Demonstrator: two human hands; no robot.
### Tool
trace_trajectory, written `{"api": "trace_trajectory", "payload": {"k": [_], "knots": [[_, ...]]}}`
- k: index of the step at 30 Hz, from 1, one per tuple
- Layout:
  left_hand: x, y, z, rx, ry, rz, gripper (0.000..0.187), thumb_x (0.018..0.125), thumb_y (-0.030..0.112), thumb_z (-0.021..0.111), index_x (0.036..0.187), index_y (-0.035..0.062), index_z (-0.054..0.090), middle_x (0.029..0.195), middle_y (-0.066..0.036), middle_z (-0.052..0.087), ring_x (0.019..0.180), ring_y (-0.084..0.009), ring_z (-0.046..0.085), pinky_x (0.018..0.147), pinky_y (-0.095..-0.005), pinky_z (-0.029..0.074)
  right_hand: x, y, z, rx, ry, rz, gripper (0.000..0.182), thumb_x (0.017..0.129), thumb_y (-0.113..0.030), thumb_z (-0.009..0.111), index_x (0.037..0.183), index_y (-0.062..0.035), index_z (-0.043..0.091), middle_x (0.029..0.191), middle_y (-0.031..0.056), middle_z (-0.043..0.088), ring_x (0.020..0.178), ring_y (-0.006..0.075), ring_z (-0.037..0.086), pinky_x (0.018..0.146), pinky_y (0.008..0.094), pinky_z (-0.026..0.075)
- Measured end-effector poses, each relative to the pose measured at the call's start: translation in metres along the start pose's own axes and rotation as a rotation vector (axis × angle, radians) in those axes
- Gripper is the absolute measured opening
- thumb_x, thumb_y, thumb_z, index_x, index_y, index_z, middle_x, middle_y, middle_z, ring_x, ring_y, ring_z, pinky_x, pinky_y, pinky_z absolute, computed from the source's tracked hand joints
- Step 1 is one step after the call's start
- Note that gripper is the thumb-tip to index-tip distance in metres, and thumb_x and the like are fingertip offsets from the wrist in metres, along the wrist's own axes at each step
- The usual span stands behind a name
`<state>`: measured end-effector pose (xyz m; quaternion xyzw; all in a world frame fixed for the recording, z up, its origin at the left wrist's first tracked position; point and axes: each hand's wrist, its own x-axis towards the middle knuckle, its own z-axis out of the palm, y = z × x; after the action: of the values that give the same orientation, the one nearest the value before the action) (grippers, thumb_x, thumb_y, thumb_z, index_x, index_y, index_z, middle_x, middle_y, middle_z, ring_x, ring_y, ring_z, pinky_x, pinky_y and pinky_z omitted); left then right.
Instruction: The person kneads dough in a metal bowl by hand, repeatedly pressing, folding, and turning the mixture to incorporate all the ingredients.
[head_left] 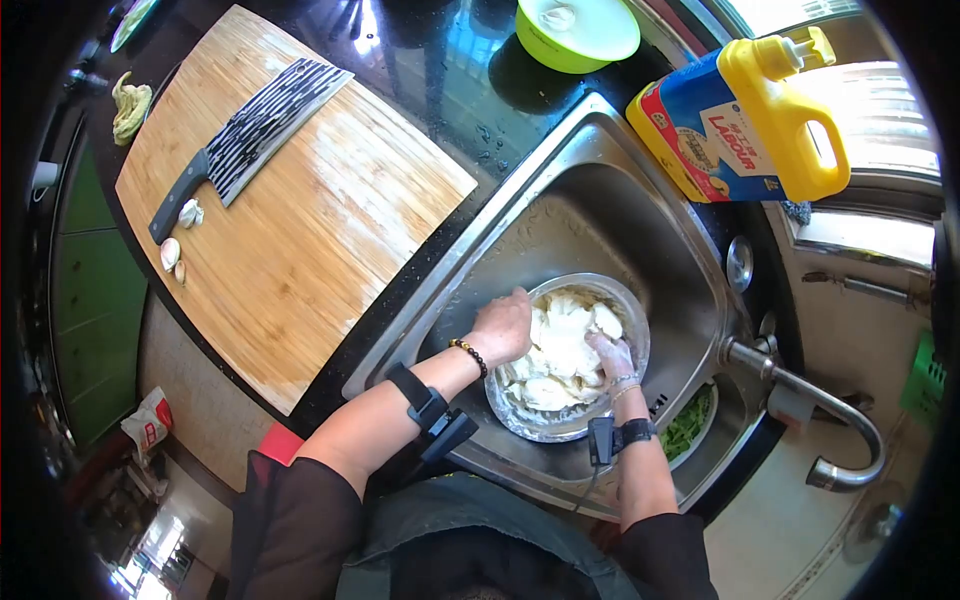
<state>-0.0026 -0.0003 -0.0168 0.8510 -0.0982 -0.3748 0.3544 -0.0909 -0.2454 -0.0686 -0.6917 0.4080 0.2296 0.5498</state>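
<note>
A round metal bowl (641, 300) stands in the large basin of the steel sink, with white, lumpy dough (562, 345) in it. My left hand (502, 326) is at the bowl's left rim, its fingers curled together; whatever they grip, if anything, is hidden. On the right side of the bowl, my right hand (610, 358) reaches down into the white dough, and its fingers are partly covered by it. White residue coats the inside of the bowl.
A cutting board (330, 220) at the left bears a cleaver (265, 130) and garlic (170, 253). Behind the sink stand a green bowl (575, 50) and a yellow bottle (740, 125). The faucet (830, 390) and a bowl of greens (688, 425) are at the right.
</note>
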Motion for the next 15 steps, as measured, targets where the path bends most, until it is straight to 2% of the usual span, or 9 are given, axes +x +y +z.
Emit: {"api": "trace_trajectory", "payload": {"k": [2, 3, 6, 7, 8, 10, 11, 15], "knots": [[-0.002, 0.004, -0.005, 0.006, -0.005, -0.014, 0.032, 0.063, -0.001, 0.054, 0.092, -0.0087, 0.043, 0.084, -0.028, 0.058, 0.085, -0.0401, 0.057, 0.075, -0.0434, 0.046, -0.003, 0.0, 0.009, 0.036, 0.089, -0.07, 0.035, 0.067, -0.019, 0.067, 0.095, 0.0013, 0.06, 0.084, 0.0057, 0.06, 0.069, 0.0133, 0.055, 0.058, 0.0245, 0.044], [-0.004, 0.006, -0.007, 0.014, -0.017, -0.024, 0.032, 0.063, -0.001, 0.054, 0.092, -0.0085, 0.043, 0.085, -0.028, 0.058, 0.086, -0.0399, 0.057, 0.075, -0.0432, 0.046, -0.008, -0.006, 0.013, 0.088, 0.119, -0.035, 0.031, 0.066, -0.015, 0.065, 0.092, 0.0012, 0.059, 0.081, 0.0054, 0.06, 0.068, 0.0135, 0.055, 0.058, 0.0255, 0.045], [-0.005, 0.006, -0.007, 0.027, -0.013, -0.053, 0.033, 0.063, 0.0, 0.054, 0.093, -0.008, 0.044, 0.086, -0.028, 0.057, 0.086, -0.0398, 0.057, 0.075, -0.0429, 0.046, 0.004, 0.018, 0.007, 0.028, 0.175, -0.13, 0.031, 0.066, -0.012, 0.064, 0.093, 0.001, 0.058, 0.08, 0.0051, 0.059, 0.068, 0.0135, 0.056, 0.059, 0.0267, 0.046], [-0.003, 0.005, -0.006, 0.029, -0.006, -0.051, 0.033, 0.063, 0.0, 0.054, 0.093, -0.008, 0.044, 0.086, -0.028, 0.057, 0.086, -0.0398, 0.057, 0.075, -0.0429, 0.046, 0.0, 0.022, 0.005, 0.023, 0.162, -0.229, 0.036, 0.065, -0.01, 0.065, 0.098, 0.0002, 0.057, 0.083, 0.0061, 0.06, 0.074, 0.0148, 0.058, 0.065, 0.0272, 0.047], [-0.001, 0.002, -0.003, 0.024, -0.003, -0.041, 0.033, 0.063, 0.0, 0.055, 0.093, -0.0079, 0.044, 0.087, -0.029, 0.057, 0.087, -0.0396, 0.057, 0.076, -0.0428, 0.046, -0.004, 0.025, 0.003, 0.024, 0.164, -0.232, 0.036, 0.065, -0.01, 0.065, 0.098, 0.0002, 0.057, 0.083, 0.0061, 0.06, 0.074, 0.0148, 0.058, 0.065, 0.0272, 0.047], [0.0, 0.0, 0.002, 0.02, -0.009, -0.025, 0.033, 0.063, 0.0, 0.055, 0.094, -0.0078, 0.044, 0.087, -0.029, 0.057, 0.087, -0.0394, 0.057, 0.076, -0.0427, 0.046, -0.033, 0.013, 0.003, -0.325, 0.344, -0.414, 0.04, 0.063, -0.008, 0.066, 0.1, -0.0002, 0.056, 0.089, 0.0071, 0.061, 0.083, 0.0161, 0.058, 0.073, 0.028, 0.047], [0.001, -0.001, 0.002, 0.019, -0.017, -0.019, 0.033, 0.063, 0.0, 0.055, 0.094, -0.008, 0.044, 0.088, -0.029, 0.057, 0.088, -0.0391, 0.057, 0.077, -0.0425, 0.046, -0.043, 0.011, -0.001, -0.241, 0.289, -0.417, 0.052, 0.057, -0.012, 0.074, 0.103, 0.0004, 0.053, 0.097, 0.0094, 0.06, 0.09, 0.0185, 0.057, 0.08, 0.0291, 0.045], [-0.001, 0.001, -0.003, 0.016, -0.041, -0.028, 0.033, 0.064, 0.001, 0.055, 0.094, -0.0086, 0.044, 0.089, -0.029, 0.057, 0.089, -0.0384, 0.056, 0.077, -0.0419, 0.046, -0.092, -0.022, 0.005, -0.24, 0.315, -0.578, 0.064, 0.054, -0.018, 0.079, 0.108, -0.0008, 0.049, 0.103, 0.0098, 0.057, 0.093, 0.0179, 0.055, 0.082, 0.0301, 0.044]]}}
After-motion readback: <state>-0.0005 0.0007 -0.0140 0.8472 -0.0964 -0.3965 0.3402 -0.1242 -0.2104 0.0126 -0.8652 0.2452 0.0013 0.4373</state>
